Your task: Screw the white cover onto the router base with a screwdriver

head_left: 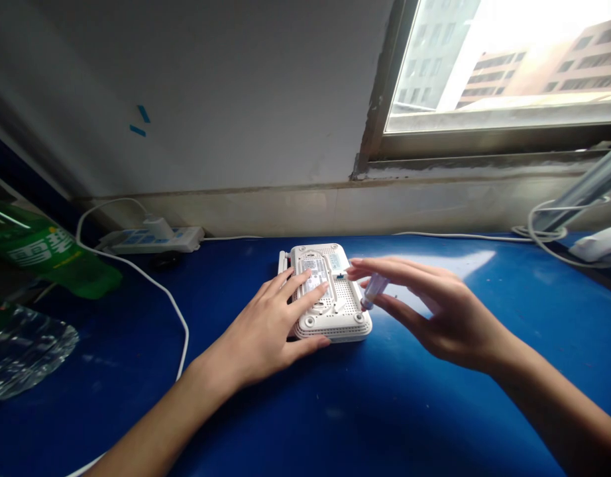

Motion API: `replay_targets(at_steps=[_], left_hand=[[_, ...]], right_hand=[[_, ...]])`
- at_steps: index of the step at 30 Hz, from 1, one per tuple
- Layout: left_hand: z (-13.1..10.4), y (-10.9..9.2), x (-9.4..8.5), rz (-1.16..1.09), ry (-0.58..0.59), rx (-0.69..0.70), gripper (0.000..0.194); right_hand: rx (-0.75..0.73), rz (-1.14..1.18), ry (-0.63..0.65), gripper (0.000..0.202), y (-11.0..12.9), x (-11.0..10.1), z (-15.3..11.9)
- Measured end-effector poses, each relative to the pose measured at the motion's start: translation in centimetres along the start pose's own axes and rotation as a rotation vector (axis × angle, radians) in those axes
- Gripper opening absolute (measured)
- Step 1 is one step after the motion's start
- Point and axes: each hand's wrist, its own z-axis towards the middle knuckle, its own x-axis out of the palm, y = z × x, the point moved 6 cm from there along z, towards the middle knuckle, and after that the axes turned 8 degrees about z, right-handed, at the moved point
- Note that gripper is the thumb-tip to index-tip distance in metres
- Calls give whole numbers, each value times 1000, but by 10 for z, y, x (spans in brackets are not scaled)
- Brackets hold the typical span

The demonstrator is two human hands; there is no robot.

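A white router-like box (340, 311) lies on the blue table, its vented side with round feet and a printed label facing up. My left hand (270, 318) rests on it with fingers spread over the label and thumb along the near edge. At the box's right side, my right hand (439, 305) pinches a small pale, partly see-through piece (374, 289) between thumb and fingers. The piece is tilted, and blur hides its exact kind. Its lower end is close to the box's right edge; whether they touch I cannot tell.
A power strip (186, 240) with a white plug (159, 228) stands by the wall. A white cable (173, 301) loops along the left. A green bottle (52, 255) and a clear bottle (27, 351) lie at left. Coiled cable (539, 232) and a grey post (584, 182) are at right.
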Motion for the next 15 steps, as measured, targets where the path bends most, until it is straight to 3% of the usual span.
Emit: replay_targets(at_steps=[4, 10, 15], left_hand=[[0, -1, -1, 6, -2, 4, 79], [-1, -1, -1, 12, -4, 4, 79], [-1, 0, 0, 9, 5, 4, 79]], right_hand=[[3, 51, 23, 46, -1, -1, -1], [-90, -152, -37, 27, 9, 4, -1], [-55, -150, -33, 38, 8, 2, -1]])
